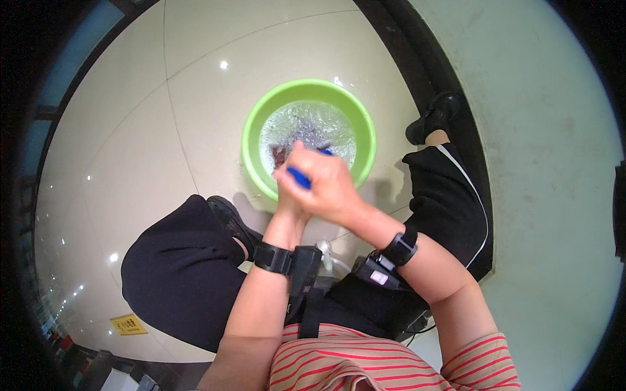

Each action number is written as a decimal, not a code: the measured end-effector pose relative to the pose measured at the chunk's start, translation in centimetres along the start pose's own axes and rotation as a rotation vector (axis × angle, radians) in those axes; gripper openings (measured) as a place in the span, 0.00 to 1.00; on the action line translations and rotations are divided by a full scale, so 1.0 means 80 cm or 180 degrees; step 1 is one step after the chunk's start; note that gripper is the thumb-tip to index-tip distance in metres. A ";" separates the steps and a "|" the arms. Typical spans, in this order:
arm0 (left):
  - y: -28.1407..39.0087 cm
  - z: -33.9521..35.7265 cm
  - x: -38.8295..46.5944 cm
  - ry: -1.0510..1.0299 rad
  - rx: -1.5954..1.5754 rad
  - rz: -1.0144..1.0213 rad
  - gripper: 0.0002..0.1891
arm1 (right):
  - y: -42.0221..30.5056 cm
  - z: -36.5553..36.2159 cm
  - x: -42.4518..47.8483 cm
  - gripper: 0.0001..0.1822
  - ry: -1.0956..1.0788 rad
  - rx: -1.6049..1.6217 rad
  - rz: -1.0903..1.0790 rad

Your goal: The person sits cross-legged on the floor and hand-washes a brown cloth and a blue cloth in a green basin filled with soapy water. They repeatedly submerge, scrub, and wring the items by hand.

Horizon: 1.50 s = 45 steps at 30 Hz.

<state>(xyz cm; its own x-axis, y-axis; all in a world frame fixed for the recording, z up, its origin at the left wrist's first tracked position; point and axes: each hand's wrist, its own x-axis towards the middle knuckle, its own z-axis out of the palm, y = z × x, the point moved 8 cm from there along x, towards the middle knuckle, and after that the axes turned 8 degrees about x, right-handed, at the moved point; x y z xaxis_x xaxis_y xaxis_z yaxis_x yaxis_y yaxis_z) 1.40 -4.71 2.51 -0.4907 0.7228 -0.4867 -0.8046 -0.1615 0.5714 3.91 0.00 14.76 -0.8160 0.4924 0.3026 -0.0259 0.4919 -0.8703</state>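
A green plastic basin (248,141) of rippling, bubbly water stands on the tiled floor before me. My right hand (323,178) is closed around a blue object (299,178), perhaps a brush handle, over the basin's near side; more blue shows beyond the knuckles. Beneath and beside it, my left hand (292,198) is mostly covered, so its grip cannot be made out. Dark reddish cloth (279,155) shows in the water just beyond the hands.
My bent legs flank the basin, with black shoes on the floor. A dark ledge (391,29) and pale wall (533,146) lie to the right. A white fitting (324,254) sits behind my wrists. A yellow floor sign (128,324) bears writing.
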 end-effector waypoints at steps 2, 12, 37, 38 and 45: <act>-0.010 -0.006 -0.010 0.0285 0.0083 0.0178 0.19 | 0.006 0.000 0.000 0.12 -0.0004 -0.0094 0.0035; 0.000 0.002 -0.010 -0.0166 0.0200 0.0203 0.14 | 0.003 -0.004 0.006 0.11 0.0048 -0.0220 -0.0022; 0.043 -0.038 0.000 0.0817 0.1905 0.0372 0.36 | 0.041 -0.013 0.014 0.13 -0.0625 0.2942 0.1611; 0.037 -0.043 0.007 0.0613 0.1848 0.0429 0.34 | 0.049 -0.018 0.017 0.14 -0.0477 0.2914 0.1657; 0.016 -0.031 -0.002 0.0982 0.0328 -0.0134 0.24 | 0.064 0.004 0.001 0.16 -0.0239 0.0551 0.0946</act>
<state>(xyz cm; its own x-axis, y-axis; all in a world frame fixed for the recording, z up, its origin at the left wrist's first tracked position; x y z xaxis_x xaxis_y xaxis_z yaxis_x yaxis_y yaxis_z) -0.38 -6.68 1.63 -0.5486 0.4871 -0.6795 -0.7960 -0.0558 0.6027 3.58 2.33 10.21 -0.8426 0.5385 0.0025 0.1268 0.2029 -0.9709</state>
